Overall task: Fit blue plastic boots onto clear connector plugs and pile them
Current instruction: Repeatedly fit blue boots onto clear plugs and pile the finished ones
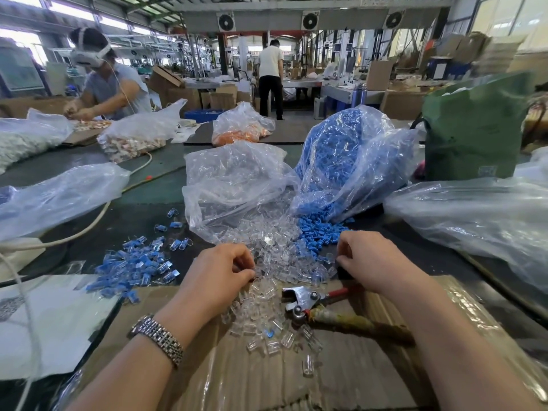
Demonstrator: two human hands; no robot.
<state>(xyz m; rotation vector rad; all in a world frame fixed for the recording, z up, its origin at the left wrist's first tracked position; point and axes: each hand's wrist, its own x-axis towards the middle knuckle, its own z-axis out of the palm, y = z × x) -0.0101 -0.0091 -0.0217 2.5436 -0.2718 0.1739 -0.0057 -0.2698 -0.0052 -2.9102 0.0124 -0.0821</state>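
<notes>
Left hand (221, 269): fingers curled down into the clear plugs (268, 272); its grip looks closed on one, though the fingertips are hidden, so I cannot tell for sure.
Right hand (370, 259): fingers curled at the heap's 3 o'clock edge, pinching something small and pale; what it is I cannot tell.
Clear plugs: spilled from their bag (234, 185) at 12 o'clock, within easy reach of both hands.
Blue boots (315, 234): poured from the bag at 1 o'clock, touching the plug heap.
Finished pile (136, 264): at 9 o'clock on the surface, kept apart from loose stock.
Pliers (320, 302): lying idle on the cardboard (267, 381) at 5 o'clock.
</notes>
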